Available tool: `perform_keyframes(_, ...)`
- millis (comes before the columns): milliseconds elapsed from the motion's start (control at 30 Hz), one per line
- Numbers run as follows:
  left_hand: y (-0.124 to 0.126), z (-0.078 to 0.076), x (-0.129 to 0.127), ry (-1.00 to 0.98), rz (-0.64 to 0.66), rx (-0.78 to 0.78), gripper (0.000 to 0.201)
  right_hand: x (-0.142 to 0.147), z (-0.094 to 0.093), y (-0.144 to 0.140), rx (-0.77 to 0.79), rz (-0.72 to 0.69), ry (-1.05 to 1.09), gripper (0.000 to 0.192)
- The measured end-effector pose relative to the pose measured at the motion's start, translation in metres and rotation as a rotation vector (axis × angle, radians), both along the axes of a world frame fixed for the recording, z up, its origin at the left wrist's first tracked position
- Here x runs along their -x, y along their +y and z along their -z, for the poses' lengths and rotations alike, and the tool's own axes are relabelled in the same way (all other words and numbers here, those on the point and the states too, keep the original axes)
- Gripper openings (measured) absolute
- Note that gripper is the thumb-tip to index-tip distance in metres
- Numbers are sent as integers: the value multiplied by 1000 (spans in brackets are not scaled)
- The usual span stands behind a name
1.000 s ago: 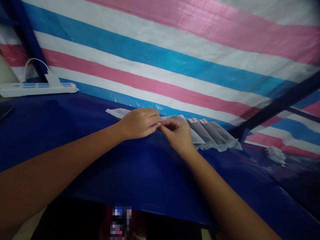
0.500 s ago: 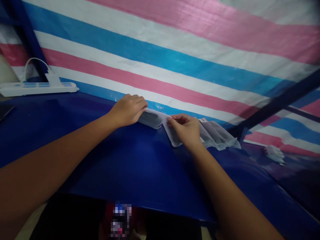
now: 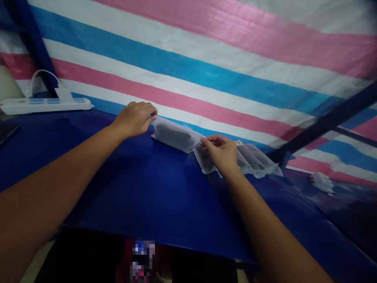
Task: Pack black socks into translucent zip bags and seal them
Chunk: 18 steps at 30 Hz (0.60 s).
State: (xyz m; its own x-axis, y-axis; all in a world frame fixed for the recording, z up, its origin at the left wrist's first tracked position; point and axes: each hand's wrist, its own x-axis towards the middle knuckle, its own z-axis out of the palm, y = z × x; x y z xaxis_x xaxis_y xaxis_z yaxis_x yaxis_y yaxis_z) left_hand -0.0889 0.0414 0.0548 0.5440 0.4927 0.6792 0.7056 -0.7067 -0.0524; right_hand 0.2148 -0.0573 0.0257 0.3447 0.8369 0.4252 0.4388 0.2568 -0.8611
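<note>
A clear plastic pouch (image 3: 176, 135) with a dark item inside lies on the blue table (image 3: 141, 196) near the striped tarp wall. My left hand (image 3: 134, 118) grips its left end with curled fingers. My right hand (image 3: 220, 151) pinches the near edge of a fanned row of similar pouches (image 3: 253, 159), which overlap each other toward the right. The single pouch touches the row at my right fingertips.
A white power strip (image 3: 44, 105) with a plugged cable sits at the far left. A striped pink, blue and white tarp (image 3: 206, 67) backs the table. A dark frame bar (image 3: 326, 122) slants at right. Another small pouch (image 3: 322, 181) lies at right.
My left hand has pulled one pouch to the left, away from the row, and my hands have spread apart. My right hand stays on the stack.
</note>
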Motion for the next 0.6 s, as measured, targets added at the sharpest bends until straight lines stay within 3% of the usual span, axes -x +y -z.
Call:
perform_keyframes(300, 0, 2, 4, -84, 61, 74, 19, -1, 3, 2, -8, -14, -12, 20)
perform_keyframes(500, -11, 3, -7, -162, 160, 48, 31, -2, 6, 3, -36, -1, -136, 20)
perform_keyframes(600, -14, 3, -13, -126, 220, 22, 23, 2, 4, 0, -51, 0, -204, 18)
